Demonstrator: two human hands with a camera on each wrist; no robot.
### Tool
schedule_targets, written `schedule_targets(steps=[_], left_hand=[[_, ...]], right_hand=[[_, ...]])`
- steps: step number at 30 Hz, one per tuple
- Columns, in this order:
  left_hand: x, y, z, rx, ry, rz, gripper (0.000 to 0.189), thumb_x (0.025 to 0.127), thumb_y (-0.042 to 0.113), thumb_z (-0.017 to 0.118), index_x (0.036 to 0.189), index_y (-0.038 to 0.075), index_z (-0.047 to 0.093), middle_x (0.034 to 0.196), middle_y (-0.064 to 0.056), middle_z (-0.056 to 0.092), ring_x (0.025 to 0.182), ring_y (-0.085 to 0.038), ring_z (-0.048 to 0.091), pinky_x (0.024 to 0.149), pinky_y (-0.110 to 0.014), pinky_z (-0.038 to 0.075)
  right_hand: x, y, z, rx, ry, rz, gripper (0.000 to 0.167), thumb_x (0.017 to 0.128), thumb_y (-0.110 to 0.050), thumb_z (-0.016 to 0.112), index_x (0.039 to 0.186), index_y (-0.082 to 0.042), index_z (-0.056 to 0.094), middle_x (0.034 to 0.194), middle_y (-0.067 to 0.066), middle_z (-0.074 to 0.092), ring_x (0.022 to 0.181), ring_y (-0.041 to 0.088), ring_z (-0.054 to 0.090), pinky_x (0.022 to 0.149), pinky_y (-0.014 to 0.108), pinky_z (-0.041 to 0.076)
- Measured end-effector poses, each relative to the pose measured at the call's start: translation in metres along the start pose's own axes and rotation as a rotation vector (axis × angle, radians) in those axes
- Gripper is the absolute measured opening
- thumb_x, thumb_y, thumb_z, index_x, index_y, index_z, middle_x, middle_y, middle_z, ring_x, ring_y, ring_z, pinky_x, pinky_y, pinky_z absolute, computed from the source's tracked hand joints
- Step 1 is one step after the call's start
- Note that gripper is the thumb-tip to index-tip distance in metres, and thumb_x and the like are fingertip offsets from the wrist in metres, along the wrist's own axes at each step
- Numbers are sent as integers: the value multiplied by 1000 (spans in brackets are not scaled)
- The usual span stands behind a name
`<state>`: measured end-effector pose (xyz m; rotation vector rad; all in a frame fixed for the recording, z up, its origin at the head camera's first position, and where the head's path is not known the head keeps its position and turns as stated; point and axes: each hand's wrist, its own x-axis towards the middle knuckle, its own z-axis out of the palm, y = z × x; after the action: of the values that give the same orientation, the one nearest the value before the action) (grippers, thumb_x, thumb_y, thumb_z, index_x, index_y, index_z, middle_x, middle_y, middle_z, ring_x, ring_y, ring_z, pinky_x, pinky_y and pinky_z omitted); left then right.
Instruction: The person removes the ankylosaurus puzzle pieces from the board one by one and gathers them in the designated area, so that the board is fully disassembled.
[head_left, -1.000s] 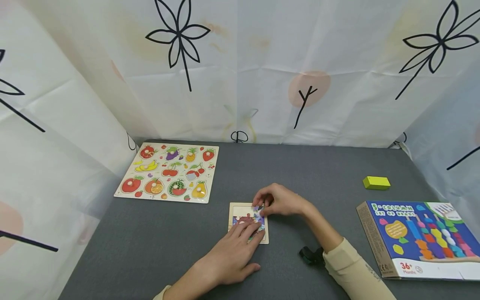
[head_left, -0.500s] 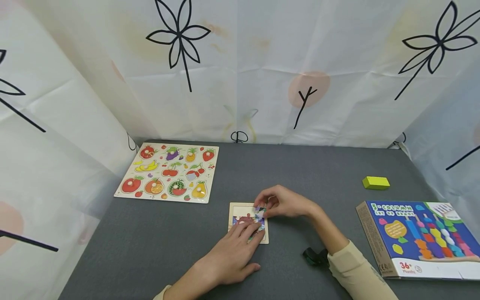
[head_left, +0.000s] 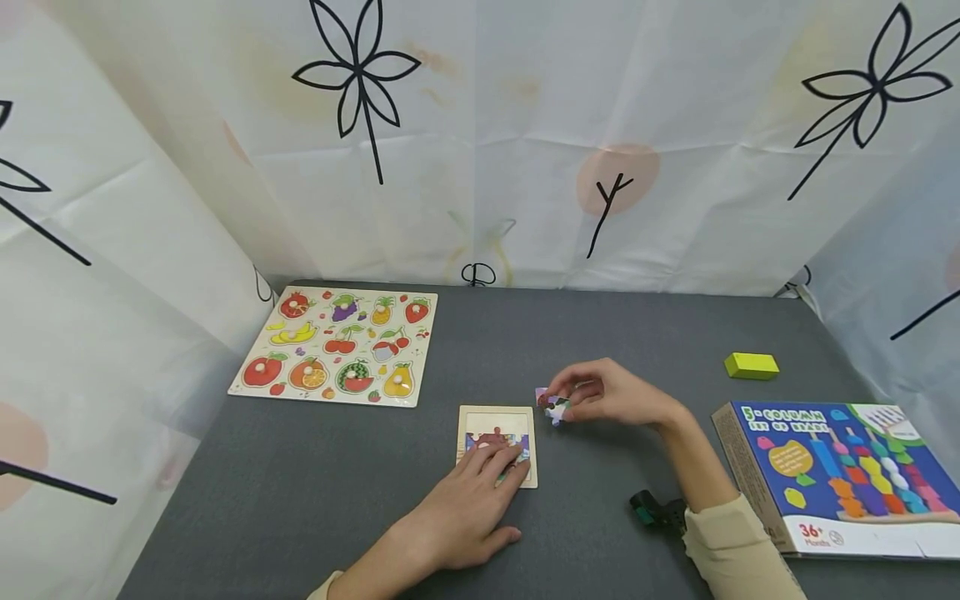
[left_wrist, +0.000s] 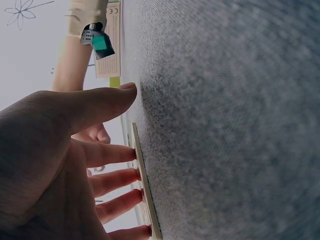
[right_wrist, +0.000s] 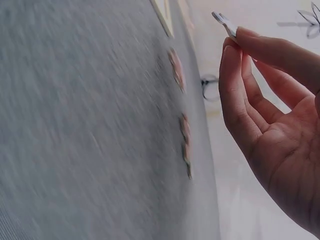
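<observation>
A small wooden jigsaw tray (head_left: 495,418) lies in the middle of the table, with picture pieces in its lower part and bare wood along the top. My left hand (head_left: 474,504) rests on its lower half with straight fingers, hiding much of the picture. In the left wrist view, those fingertips touch the face of the tray (left_wrist: 145,185). Up and right of the tray, my right hand (head_left: 611,396) pinches a jigsaw piece (head_left: 557,412) between thumb and fingers. The right wrist view shows this piece (right_wrist: 226,24) edge-on, raised above the table, with loose pieces (right_wrist: 177,70) lying beyond.
A fruit peg puzzle board (head_left: 322,346) lies at the back left. On the right are a yellow block (head_left: 752,366) and a blue toy box (head_left: 847,475). White patterned cloth (head_left: 525,125) stands around the back and sides. A black wrist device (head_left: 656,510) sits at my right cuff.
My right hand has lifted a jigsaw piece from the tray's upper right and carried it right, off the tray. The tray's top now shows bare wood there. My left hand stays put.
</observation>
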<state>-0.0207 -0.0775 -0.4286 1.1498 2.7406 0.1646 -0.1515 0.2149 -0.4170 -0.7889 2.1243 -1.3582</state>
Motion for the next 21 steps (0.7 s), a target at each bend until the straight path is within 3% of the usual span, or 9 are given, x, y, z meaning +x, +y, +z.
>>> schedule_targets(steps=[5,11,21], left_hand=[[0,0,0,-5,-10,-3,77,102,53,72,164,15,46,173,-4,41,158,-23,39,132,-49,37],[1,1,-1,-13,-26,-8,77,102,54,71,164,16,46,173,-3,40,159,-23,38,132,-49,37],[0,1,-1,-1,-14,-2,76,102,53,71,163,15,46,172,-4,41,158,-23,39,132,-50,39]], right_hand=[[-14,5,-17,-45,81,24,32,98,-8,79,129,-1,72,126,23,72,99,12,74,86,26,63],[-33,13,-36,-70,158,72,30,99,-6,76,129,0,72,120,22,70,94,10,73,81,25,59],[-53,29,-54,-64,180,174,33,101,0,70,133,9,69,129,31,70,97,2,75,84,21,61]])
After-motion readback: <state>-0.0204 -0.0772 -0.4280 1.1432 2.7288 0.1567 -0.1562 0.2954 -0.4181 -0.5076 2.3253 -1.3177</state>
